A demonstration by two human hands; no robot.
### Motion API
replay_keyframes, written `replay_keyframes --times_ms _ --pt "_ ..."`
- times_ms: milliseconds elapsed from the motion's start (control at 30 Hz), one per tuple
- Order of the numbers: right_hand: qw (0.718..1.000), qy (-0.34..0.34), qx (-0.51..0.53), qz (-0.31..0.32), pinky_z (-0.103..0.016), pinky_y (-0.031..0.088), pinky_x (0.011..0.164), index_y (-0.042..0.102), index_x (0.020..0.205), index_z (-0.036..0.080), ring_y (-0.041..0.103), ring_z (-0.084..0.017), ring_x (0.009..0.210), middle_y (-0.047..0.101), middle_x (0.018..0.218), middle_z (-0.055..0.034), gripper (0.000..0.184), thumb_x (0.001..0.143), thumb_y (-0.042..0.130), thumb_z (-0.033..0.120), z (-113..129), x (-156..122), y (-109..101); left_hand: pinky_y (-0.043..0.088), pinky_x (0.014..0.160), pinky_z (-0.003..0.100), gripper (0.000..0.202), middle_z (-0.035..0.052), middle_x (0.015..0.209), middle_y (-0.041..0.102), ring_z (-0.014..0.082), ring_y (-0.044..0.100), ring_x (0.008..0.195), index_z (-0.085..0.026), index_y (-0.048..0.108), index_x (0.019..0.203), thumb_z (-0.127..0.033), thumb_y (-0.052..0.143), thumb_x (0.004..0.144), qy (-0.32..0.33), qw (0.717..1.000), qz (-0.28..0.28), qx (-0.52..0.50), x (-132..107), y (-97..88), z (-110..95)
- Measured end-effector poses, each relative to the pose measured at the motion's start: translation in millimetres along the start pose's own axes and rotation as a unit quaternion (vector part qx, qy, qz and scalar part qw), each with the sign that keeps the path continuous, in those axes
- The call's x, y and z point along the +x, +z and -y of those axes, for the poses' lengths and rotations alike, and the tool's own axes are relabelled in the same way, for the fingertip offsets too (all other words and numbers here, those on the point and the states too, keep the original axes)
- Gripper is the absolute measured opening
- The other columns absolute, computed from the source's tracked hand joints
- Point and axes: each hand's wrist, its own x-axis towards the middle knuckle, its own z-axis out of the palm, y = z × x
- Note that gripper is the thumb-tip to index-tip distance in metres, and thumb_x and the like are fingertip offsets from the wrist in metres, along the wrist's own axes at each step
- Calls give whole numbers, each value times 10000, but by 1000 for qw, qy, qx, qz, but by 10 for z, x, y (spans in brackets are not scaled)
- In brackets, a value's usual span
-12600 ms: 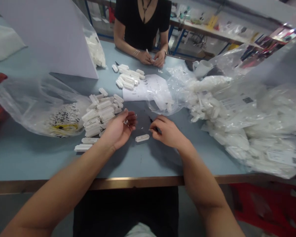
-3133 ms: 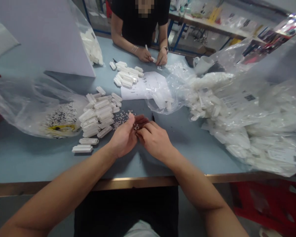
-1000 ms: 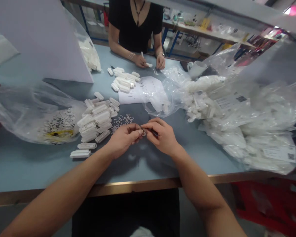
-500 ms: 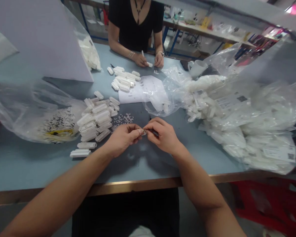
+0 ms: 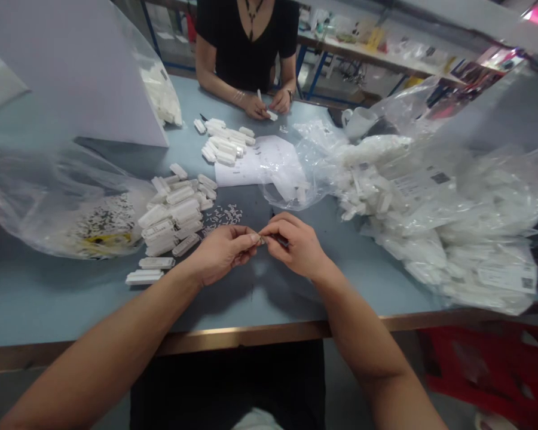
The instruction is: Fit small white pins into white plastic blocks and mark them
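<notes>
My left hand (image 5: 226,252) and my right hand (image 5: 293,243) meet fingertip to fingertip over the table. Each is closed in a pinch. Whatever sits between the fingertips is tiny and mostly hidden, so I cannot name it. Just beyond my left hand lies a scatter of small white pieces (image 5: 224,216). To its left is a heap of white oblong plastic cases (image 5: 179,206), some with dark markings. A pair of such cases (image 5: 146,276) lies apart at the heap's near end.
A clear bag (image 5: 63,221) with small black-and-white pieces lies left. Bulky clear bags of white parts (image 5: 439,239) fill the right side. Across the table, a person (image 5: 251,48) handles a white piece near more cases (image 5: 226,143) and a printed sheet (image 5: 237,173). A white panel (image 5: 94,77) stands far left.
My hands stay in nearly the same place, their fingertips shifting only slightly. The other person's hand by the white piece has moved a little to the left.
</notes>
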Motion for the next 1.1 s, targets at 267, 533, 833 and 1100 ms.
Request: replay_keyframes --times_ms 267,533,833,1100 --pt "999 12 -33 -13 -246 492 754 651 915 204 606 -128 825 638 913 -28 99 880 562 178 -22 -11 15 289 479 209 268 -32 626 528 55 414 505 -152 588 709 -386 713 742 9 999 -33 12 11 8 -5" --pt "962 -71 -217 151 -339 489 806 648 908 149 547 -208 874 611 878 -88 171 914 481 110 -143 14 -49 211 429 207 212 -59 564 429 53 326 467 -157 604 770 -363 648 794 61 988 -138 31 72 -75 -32" --pt "923 -91 -302 221 -366 453 857 642 908 128 512 -238 935 604 884 -109 189 944 456 117 -179 -20 84 201 419 205 160 -65 556 385 52 299 455 -167 592 769 -315 622 820 53 989 -138 30 75 -81 -33" --pt "902 -116 -340 240 -352 437 803 615 858 130 487 -233 906 577 873 -101 193 936 442 95 -95 -5 56 184 418 208 158 -72 552 358 54 278 444 -172 573 772 -320 606 818 47 989 -135 25 63 -53 -61"
